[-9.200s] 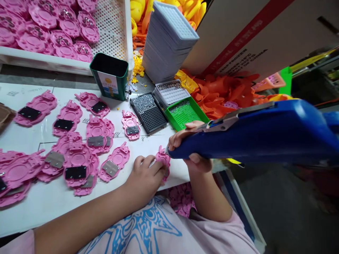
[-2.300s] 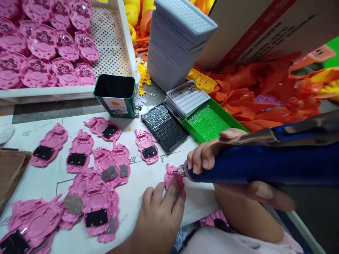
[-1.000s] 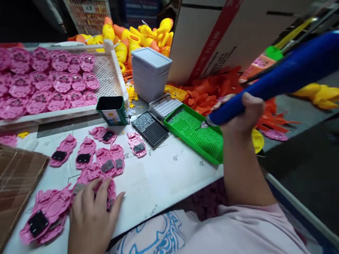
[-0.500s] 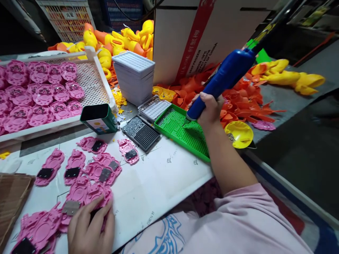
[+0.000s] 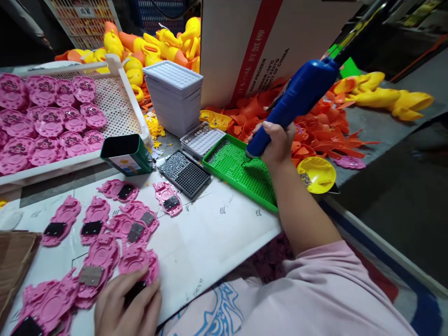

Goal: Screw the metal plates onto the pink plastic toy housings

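Note:
My right hand is wrapped round a blue electric screwdriver, tilted with its tip down at the green perforated tray. Small screws lie at the tray's far left end. Low in the view, my left hand grips a pink plastic casing on the white work surface; a black plate on it shows between my fingers. More pink casings with black or silvery plates lie to the left of this hand, some overlapping. One casing lies apart, near a black screw tray.
A dark green canister and stacked white trays stand behind. At left, a white crate holds rows of pink parts. Orange pieces heap before a large carton; a yellow bowl sits to the right.
My left hand has slid the pink casing a little to the right, away from the overlapping ones. The screwdriver stays over the green tray, and the view has shifted slightly.

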### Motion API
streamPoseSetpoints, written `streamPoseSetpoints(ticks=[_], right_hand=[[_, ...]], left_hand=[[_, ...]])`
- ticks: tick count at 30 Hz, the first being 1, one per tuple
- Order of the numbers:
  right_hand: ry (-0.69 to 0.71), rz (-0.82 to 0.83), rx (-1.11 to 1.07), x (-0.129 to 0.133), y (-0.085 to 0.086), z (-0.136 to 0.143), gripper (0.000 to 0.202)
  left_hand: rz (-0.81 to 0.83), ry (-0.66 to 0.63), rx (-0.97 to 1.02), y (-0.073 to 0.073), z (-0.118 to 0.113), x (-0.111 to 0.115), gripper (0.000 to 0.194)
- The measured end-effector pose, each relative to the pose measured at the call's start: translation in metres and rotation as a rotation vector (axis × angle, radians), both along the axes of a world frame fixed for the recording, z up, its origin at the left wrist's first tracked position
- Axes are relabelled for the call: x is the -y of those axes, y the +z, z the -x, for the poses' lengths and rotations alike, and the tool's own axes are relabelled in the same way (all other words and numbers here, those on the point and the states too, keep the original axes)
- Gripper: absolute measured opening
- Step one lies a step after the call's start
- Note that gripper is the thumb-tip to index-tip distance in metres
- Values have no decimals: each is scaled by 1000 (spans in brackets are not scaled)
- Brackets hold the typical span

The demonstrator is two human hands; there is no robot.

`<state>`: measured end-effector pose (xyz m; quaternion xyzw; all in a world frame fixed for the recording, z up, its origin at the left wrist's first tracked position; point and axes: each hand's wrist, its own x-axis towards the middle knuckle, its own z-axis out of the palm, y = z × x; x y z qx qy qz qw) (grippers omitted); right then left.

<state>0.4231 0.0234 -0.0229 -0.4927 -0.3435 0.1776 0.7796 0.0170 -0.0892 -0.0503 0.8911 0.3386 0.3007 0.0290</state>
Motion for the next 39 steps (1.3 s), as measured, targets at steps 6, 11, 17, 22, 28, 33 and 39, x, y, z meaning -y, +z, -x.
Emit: streamPoseSetpoints(ticks=[6, 11, 17, 22, 28, 33, 39], right_hand=[[17, 1, -16, -2, 0, -1, 23], [-4, -13, -45, 0, 2, 0, 22], [-14, -67, -50, 7, 10, 2, 19], [31, -102, -63, 20, 23, 9, 13], [16, -113, 2, 15, 21, 12, 12], [-22, -75, -3, 5, 8, 6, 17], [-1, -21, -38, 6, 6, 5, 13]], left_hand=[[150, -239, -15, -8, -47, -1, 19], [186, -273, -76, -15, -73, -9, 19], [146, -288, -28, -10, -69, -11, 16], [123, -426, 16, 0, -87, 1, 16], [132, -543, -1, -8, -111, 4, 19], [135, -539, -8, -15, -109, 2, 15], [124, -505, -32, -18, -105, -4, 22]])
